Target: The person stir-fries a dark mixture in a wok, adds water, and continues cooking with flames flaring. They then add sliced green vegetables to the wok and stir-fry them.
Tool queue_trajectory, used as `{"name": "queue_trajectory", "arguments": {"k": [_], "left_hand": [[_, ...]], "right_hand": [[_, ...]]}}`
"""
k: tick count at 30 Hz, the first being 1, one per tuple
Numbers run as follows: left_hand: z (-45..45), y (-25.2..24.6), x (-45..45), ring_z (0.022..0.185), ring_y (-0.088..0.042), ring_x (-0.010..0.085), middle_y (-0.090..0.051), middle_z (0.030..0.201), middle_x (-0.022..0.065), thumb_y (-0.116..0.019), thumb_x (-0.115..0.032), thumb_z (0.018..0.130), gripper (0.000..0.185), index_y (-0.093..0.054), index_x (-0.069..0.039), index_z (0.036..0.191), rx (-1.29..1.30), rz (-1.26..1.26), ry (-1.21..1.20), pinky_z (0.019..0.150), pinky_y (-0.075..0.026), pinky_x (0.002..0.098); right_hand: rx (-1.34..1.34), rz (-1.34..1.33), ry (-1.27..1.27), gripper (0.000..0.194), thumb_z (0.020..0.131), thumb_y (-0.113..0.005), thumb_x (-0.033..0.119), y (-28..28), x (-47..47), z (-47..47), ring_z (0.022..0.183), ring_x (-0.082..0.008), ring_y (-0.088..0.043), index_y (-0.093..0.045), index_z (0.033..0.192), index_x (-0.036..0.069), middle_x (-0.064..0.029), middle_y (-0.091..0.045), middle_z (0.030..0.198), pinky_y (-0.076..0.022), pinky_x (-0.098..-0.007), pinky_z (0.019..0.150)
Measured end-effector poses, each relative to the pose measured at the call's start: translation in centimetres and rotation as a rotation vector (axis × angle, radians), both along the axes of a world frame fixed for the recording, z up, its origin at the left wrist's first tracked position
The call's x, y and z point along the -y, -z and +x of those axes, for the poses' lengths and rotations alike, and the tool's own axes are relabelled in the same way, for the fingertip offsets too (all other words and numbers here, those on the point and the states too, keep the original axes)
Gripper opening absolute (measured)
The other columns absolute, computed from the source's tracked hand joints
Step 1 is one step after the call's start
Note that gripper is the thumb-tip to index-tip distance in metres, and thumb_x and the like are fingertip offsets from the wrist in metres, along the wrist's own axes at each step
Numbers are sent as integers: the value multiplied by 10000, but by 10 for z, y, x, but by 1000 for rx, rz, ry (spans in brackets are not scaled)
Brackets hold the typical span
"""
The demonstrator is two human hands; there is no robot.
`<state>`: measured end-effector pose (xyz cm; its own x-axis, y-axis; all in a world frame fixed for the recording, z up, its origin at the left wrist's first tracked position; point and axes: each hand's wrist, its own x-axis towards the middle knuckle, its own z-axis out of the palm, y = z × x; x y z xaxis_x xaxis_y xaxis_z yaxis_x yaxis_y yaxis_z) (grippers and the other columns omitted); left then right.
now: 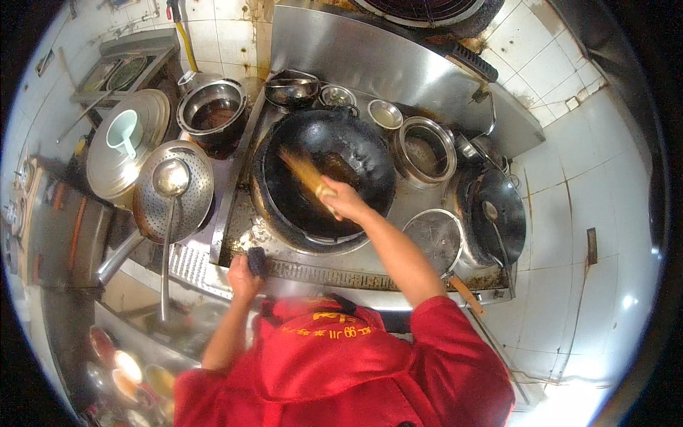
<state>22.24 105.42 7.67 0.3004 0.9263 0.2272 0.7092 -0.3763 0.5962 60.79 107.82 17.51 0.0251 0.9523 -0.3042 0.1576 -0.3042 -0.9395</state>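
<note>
A bamboo wok brush (304, 171) is gripped by its bound end in my right hand (344, 201). Its blurred bristles are over the inside of a large black wok (320, 133), at the wok's left side; whether they touch the metal I cannot tell. Some brownish liquid (337, 168) shows at the wok's bottom. Closed around a dark cloth or pad (256, 261), my left hand (244, 277) is at the stove's front edge, below and left of the wok.
On the left, a ladle (171, 179) lies in a perforated strainer (144, 208), near a lidded pot (98, 160) and a pot of dark liquid (184, 115). Right of the wok are a steel pot (404, 160), a mesh skimmer (460, 235) and another wok (515, 213).
</note>
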Motion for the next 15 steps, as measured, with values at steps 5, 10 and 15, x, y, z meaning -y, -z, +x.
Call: {"name": "queue_trajectory", "arguments": {"k": [5, 10, 15], "left_hand": [[0, 4, -1, 907, -612, 460, -621, 937, 224, -729, -79, 607, 353, -586, -17, 923, -67, -53, -36, 777, -511, 535], [-1, 5, -1, 887, -604, 456, -608, 907, 202, -712, -63, 617, 326, -580, -20, 911, -21, 24, -7, 767, -503, 536], [0, 3, -1, 879, -596, 458, -591, 889, 203, -710, -69, 622, 323, -570, -16, 908, -17, -2, -5, 760, -496, 537]], "right_hand": [[1110, -279, -100, 558, 940, -633, 369, -24, 13, 22, 1001, -433, -709, -574, 1458, 171, -230, -740, 1066, -554, -549, 870], [661, -60, 61, 570, 915, -657, 371, -22, 11, -41, 967, -443, -711, -582, 1422, 124, -279, -718, 1058, -557, -536, 887], [1165, -295, -580, 424, 906, -576, 128, -70, 92, 11, 911, -403, -746, -607, 1321, 46, -249, -743, 999, -584, -543, 762]]}}
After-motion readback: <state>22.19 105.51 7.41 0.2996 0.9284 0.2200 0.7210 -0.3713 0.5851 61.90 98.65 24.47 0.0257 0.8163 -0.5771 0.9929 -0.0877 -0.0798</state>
